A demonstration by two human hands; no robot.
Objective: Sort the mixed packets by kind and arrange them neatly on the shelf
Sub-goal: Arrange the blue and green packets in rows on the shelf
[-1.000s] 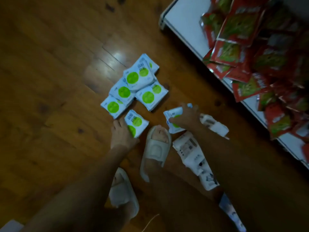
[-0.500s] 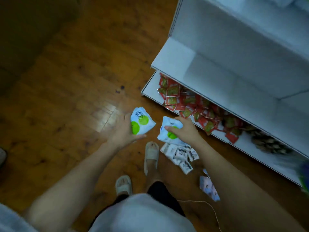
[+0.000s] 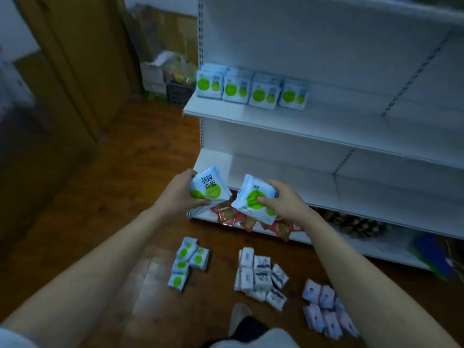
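My left hand (image 3: 179, 194) grips a white packet with green circles (image 3: 209, 188). My right hand (image 3: 282, 200) grips a second green-circle packet (image 3: 252, 200) beside it, both held in front of the lower shelves. A row of the same green-circle packets (image 3: 251, 87) stands upright at the left end of the upper white shelf (image 3: 326, 121). Several more green-circle packets (image 3: 188, 262) lie on the wooden floor below my hands.
Grey-white packets (image 3: 261, 275) and pale pink packets (image 3: 326, 310) lie in piles on the floor. Red packets (image 3: 253, 221) and pine cones (image 3: 356, 224) sit on the bottom shelf. Boxes and a crate (image 3: 170, 79) stand left of the shelving. My foot (image 3: 238, 315) is at the bottom.
I have risen from the floor with one green-circle packet in each hand; both hands moved up toward the shelves, and the view now takes in the upper shelf.
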